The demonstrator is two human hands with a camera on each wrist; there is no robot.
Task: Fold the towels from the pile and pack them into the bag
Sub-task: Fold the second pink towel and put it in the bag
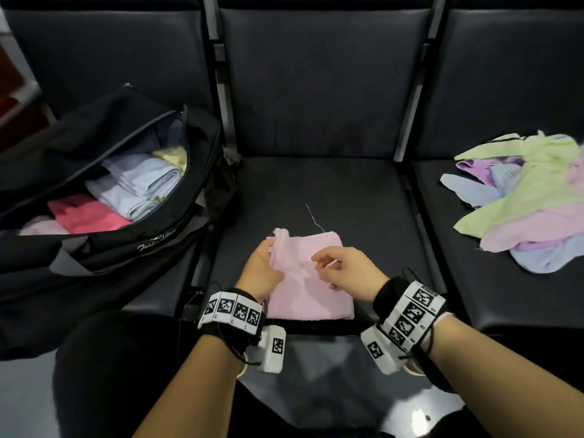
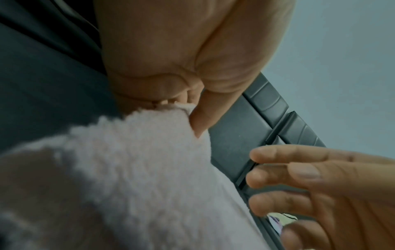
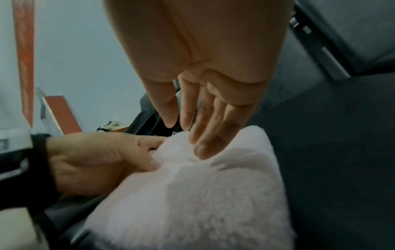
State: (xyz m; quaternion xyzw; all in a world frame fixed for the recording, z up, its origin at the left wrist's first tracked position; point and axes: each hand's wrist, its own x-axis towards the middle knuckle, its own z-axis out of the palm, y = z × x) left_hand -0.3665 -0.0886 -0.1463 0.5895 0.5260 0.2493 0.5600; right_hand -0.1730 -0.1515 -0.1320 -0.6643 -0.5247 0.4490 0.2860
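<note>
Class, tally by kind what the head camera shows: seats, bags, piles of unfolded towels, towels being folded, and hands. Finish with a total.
Seats: 3
Black bag: 1
Pile of unfolded towels: 1
Pink towel being folded: 1
Hands: 2, left hand and right hand
Total: 8

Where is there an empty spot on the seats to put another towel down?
Bare seat lies behind the pink towel, up to the backrest, and on its right toward the gap before the next seat. The right seat's near edge, in front of the towel pile, is bare too. The left seat is crowded by the bag.
</note>
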